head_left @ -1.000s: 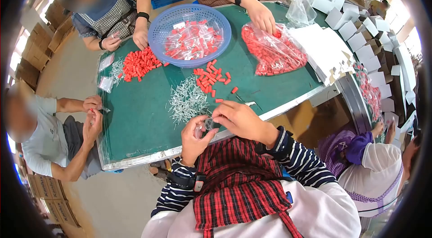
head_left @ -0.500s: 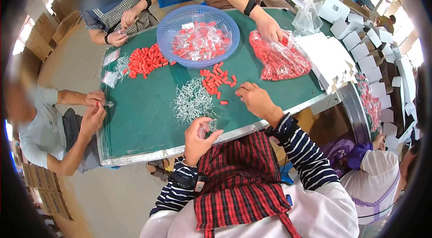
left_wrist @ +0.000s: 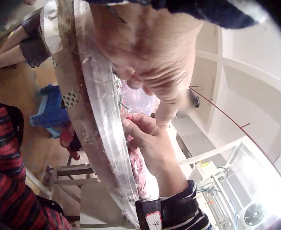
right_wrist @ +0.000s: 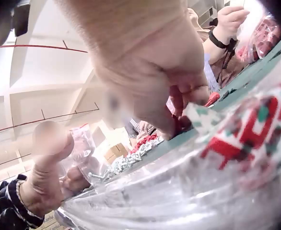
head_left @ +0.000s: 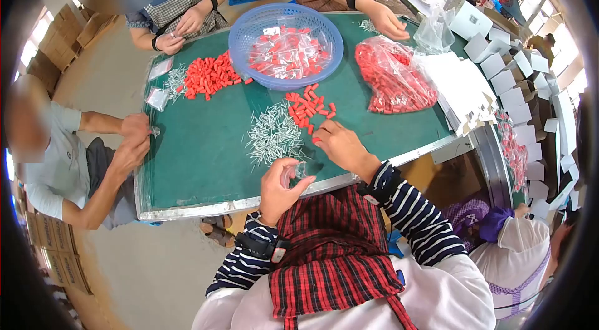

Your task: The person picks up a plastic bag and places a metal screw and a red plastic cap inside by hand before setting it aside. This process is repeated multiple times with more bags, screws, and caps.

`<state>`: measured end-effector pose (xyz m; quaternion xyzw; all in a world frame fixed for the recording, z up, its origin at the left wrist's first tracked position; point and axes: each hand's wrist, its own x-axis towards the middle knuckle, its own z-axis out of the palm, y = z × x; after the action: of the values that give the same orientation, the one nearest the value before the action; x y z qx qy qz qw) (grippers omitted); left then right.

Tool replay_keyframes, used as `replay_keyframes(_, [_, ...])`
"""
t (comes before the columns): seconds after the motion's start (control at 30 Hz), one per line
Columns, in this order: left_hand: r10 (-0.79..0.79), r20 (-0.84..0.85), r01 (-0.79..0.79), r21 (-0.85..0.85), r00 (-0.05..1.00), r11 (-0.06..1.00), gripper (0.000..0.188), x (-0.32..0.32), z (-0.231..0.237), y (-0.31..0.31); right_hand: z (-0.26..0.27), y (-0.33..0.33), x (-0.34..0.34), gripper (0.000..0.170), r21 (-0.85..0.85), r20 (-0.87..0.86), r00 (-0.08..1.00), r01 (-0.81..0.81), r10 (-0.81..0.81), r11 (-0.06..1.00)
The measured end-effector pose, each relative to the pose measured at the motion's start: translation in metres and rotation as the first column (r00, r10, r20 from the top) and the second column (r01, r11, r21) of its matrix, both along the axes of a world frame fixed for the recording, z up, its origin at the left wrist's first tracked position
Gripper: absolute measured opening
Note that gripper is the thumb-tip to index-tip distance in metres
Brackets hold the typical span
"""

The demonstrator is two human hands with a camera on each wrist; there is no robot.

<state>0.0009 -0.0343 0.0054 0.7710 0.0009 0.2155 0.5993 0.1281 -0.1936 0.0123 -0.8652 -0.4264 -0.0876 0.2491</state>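
Note:
My left hand pinches a small clear plastic bag between thumb and curled fingers, near the front edge of the table. A few silvery screws show in the bag's mouth. To its right, my right hand has a red plastic plug at its fingertips, low over the green tabletop. Behind that hand lies a loose group of red plugs. A heap of silvery screws lies just beyond my left hand. The right wrist view shows red between the curled fingers.
A blue basket of filled bags stands at the back. Right of it sit a large bag of red plugs and white card sheets. A metal strip edges the table. People work at the left and far sides.
My right hand left the bag, reached right to the red plugs, then came back slightly left with a red plug. The far person's hand lifted off the large bag.

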Motion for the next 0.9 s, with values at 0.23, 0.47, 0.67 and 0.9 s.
replay_keyframes(0.23, [0.0,-0.016,0.0,0.006,1.0,1.0,0.045,0.001,-0.001,0.0,0.051,-0.001,-0.031,0.014,0.237,-0.305,0.937,-0.098,0.17,0.967])
replay_keyframes(0.47, [-0.027,-0.036,0.024,-0.088,0.999,0.996,0.04,0.001,-0.012,0.003,0.074,0.002,-0.052,0.016,0.203,-0.356,0.877,-0.266,0.324,0.942])
replay_keyframes(0.67, [-0.015,-0.038,0.012,-0.074,0.999,0.997,0.039,0.0,-0.01,0.003,0.073,0.007,-0.058,0.025,0.2,-0.343,0.898,-0.216,0.275,0.955])
replay_keyframes(0.9, [-0.005,-0.043,0.005,-0.005,0.999,1.0,0.039,0.0,-0.006,0.002,0.06,0.002,-0.057,0.027,0.184,-0.329,0.911,-0.197,0.249,0.963])
